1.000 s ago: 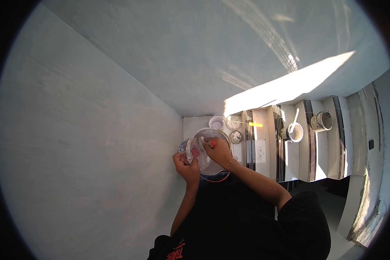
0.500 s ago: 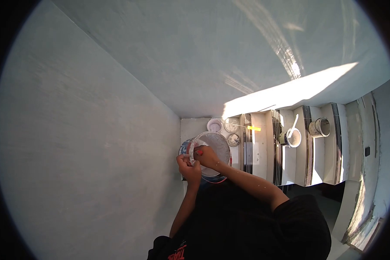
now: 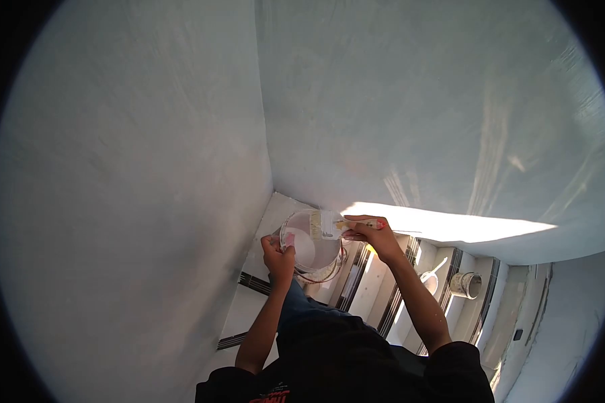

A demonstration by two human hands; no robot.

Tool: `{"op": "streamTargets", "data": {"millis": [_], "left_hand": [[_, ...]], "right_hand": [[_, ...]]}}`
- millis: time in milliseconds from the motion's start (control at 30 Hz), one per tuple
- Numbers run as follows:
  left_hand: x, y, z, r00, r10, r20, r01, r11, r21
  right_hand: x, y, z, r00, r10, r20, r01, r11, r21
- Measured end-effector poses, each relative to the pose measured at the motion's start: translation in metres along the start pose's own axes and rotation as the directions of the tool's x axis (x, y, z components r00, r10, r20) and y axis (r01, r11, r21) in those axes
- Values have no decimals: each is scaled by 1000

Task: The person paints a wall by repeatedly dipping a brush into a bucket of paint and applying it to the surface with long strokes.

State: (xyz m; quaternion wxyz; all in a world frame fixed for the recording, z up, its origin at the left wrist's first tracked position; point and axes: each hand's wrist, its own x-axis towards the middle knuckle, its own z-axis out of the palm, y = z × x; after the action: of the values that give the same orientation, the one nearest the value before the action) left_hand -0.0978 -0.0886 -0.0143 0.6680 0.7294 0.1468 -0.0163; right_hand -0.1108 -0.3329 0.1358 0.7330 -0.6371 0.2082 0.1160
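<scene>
My left hand (image 3: 277, 258) is closed on the near left rim of a paint bucket (image 3: 329, 254), thumb toward the inside. Pale paint (image 3: 304, 250) shows in the bottom, and a pinkish patch marks the inner wall beside my thumb. Across the far right of the opening lies the head of a wide flat paintbrush (image 3: 330, 226), its bristles pointing left. Its handle runs back through the closed fingers of my right hand (image 3: 375, 240), with a red-marked end showing past them. The bucket's wire handle hangs at its near side.
Tiled stairs with dark striped edges (image 3: 456, 258) run off to the right. On them stand a container (image 3: 429, 285) with a pale stick and another tub (image 3: 465, 285). Grey-blue walls (image 3: 181, 134) meet in a corner beyond the bucket; sunlight falls on the right one.
My right hand has moved from the bucket's left rim to its right side, bringing the paintbrush over the opening. The bucket appears tilted more toward me, and the view has turned.
</scene>
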Motion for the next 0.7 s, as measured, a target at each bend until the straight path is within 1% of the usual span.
{"op": "streamTargets", "data": {"millis": [33,67,100,133,200,233,267,300,367,400,433,467,500,533,567,600,633,700], "left_hand": [[8,-3,5,1000,3,-7,-4,1000,-11],[18,-8,11,1000,7,-11,-7,1000,-19],[27,-8,19,1000,12,-13,-12,1000,-25],[33,-9,26,999,3,-33,-3,1000,17],[42,-21,36,998,13,-57,-8,997,81],[38,-27,29,996,27,-80,-18,995,101],[36,-26,29,995,37,-88,-29,996,89],[35,-33,26,992,43,-120,-35,997,65],[27,-53,16,982,64,-179,-60,998,25],[22,-62,9,978,49,-205,-36,997,63],[16,-72,2,975,3,-223,7,999,41],[11,-70,-13,970,-42,-240,47,999,17],[4,-71,-27,963,-88,-256,89,996,-7],[-3,-78,-40,951,-110,-289,109,994,-20],[-12,-87,-53,937,-130,-324,127,991,-32],[-20,-93,-64,922,-151,-357,145,988,-45],[-30,-92,-77,904,-183,-386,179,983,-48],[-48,-82,-101,867,-239,-437,239,969,-57]], "right_hand": [[7,-12,-1,1000,-24,-9,24,999,-29],[15,-31,1,999,-28,-20,25,994,-106],[32,-39,-5,997,-81,0,80,980,-180],[48,-48,-9,990,-137,20,137,957,-257],[77,-76,-7,968,-241,74,249,874,-417],[78,-92,8,946,-300,122,319,804,-502],[94,-107,10,935,-331,125,331,696,-637],[110,-119,15,896,-410,172,398,567,-721],[133,-142,25,783,-547,297,499,267,-824],[141,-155,24,756,-551,352,496,133,-858],[147,-168,22,732,-546,407,485,-2,-875],[147,-184,27,729,-511,455,473,-104,-875],[147,-193,25,700,-528,481,501,-117,-858],[139,-206,30,738,-490,464,464,-130,-876],[134,-212,31,687,-513,515,502,-178,-847],[124,-221,37,680,-515,522,485,-218,-847],[116,-223,41,675,-518,525,463,-256,-849],[108,-209,47,681,-509,527,467,-254,-847]]}}
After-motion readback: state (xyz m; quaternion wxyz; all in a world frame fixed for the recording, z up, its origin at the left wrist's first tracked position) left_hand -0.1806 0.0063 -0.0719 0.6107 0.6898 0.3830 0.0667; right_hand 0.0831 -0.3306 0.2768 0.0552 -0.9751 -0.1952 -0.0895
